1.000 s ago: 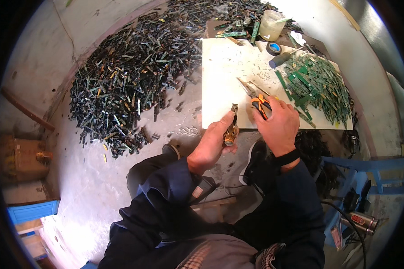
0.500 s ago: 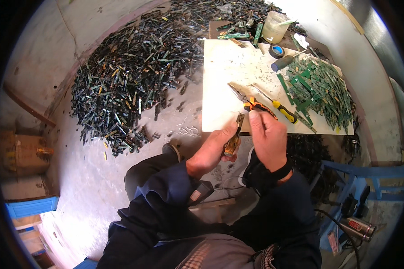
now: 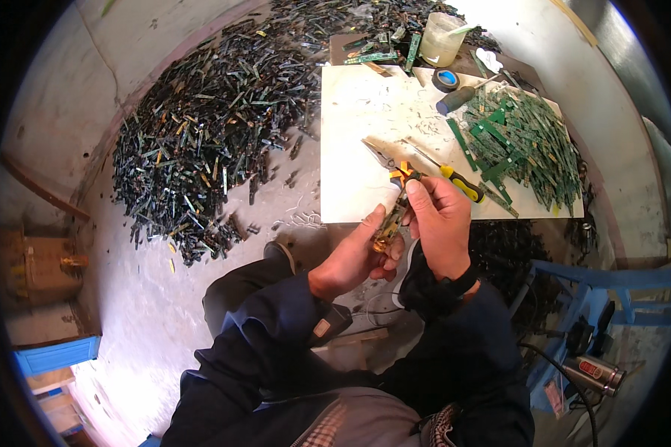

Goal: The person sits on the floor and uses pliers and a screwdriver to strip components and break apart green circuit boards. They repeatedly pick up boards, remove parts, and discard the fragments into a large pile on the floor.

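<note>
A narrow, dark circuit board strip [image 3: 390, 227] with amber and metallic parts is held tilted above my lap. My left hand [image 3: 353, 257] grips its lower part between thumb and fingers. At its upper end my right hand [image 3: 443, 223] pinches the strip with thumb and fingertips; some of those fingers are hidden. Just beyond the right hand, pliers [image 3: 380, 153] with orange and black handles lie on the white board [image 3: 350, 104], their grips partly covered. Beside them rests a screwdriver [image 3: 462, 183] with a yellow and black handle.
A large heap of dark strips [image 3: 194, 149] covers the floor at left. Green strips [image 3: 525, 149] are piled on the board's right, near a dark-handled screwdriver [image 3: 456, 99], a tape roll [image 3: 446, 80] and a plastic cup [image 3: 441, 41]. A blue stool [image 3: 596, 290] stands at right.
My right hand has closed on the strip's upper end, and the strip has tilted a little. The board and everything around it has shifted slightly left in view.
</note>
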Action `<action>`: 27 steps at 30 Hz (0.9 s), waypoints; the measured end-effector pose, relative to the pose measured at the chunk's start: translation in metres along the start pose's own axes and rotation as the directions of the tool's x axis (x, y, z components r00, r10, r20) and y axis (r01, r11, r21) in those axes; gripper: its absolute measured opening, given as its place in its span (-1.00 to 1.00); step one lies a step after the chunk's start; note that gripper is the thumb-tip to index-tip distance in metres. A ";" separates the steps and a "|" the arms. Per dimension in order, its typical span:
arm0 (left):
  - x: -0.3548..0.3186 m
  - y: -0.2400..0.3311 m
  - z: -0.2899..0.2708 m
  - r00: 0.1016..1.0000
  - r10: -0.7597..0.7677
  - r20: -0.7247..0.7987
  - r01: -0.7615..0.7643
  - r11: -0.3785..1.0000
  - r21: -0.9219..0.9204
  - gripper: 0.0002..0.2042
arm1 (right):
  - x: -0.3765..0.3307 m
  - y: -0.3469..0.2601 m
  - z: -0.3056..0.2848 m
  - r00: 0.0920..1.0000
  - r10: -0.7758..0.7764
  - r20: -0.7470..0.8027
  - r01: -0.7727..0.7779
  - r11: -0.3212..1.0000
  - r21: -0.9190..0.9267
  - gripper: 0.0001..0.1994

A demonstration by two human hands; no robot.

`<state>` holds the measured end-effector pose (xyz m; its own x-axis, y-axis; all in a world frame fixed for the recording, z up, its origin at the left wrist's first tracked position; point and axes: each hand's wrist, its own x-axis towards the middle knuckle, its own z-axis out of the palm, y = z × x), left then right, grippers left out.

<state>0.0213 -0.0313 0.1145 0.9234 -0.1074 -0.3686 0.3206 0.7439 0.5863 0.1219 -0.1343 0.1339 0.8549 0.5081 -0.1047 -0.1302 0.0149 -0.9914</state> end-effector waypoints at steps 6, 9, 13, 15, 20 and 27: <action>0.003 0.000 -0.009 0.994 -0.065 -0.092 0.063 0.998 -0.025 -0.46 | 0.003 0.009 -0.003 0.988 -0.146 -0.050 0.135 0.975 -0.177 -0.80; 0.006 0.001 -0.021 0.990 0.008 -0.144 -0.013 0.999 -0.032 -0.44 | 0.013 -0.008 -0.022 0.848 -0.478 -0.230 0.311 0.799 -0.514 -0.82; 0.002 0.003 -0.026 0.989 0.019 -0.146 -0.023 1.000 -0.020 -0.45 | 0.023 -0.014 -0.082 0.805 -0.534 -0.257 0.108 0.558 -0.823 -0.73; 0.000 0.003 -0.027 0.983 -0.014 -0.182 0.012 1.000 -0.013 -0.45 | 0.022 -0.007 -0.090 0.821 -0.553 -0.144 0.099 0.386 -0.917 -0.71; -0.002 0.005 -0.024 0.968 -0.053 -0.247 0.047 0.998 -0.033 -0.46 | 0.019 0.004 -0.089 0.909 -0.416 -0.009 0.118 0.278 -0.953 -0.70; -0.003 0.006 -0.023 0.966 -0.054 -0.251 0.041 0.998 -0.054 -0.46 | 0.020 -0.009 -0.074 0.834 -0.540 -0.111 0.205 0.490 -0.847 -0.76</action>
<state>0.0152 -0.0117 0.1028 0.8222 0.0219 -0.5687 0.3465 0.7735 0.5307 0.1774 -0.1875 0.1344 0.8391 0.3205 0.4396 0.5368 -0.6183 -0.5740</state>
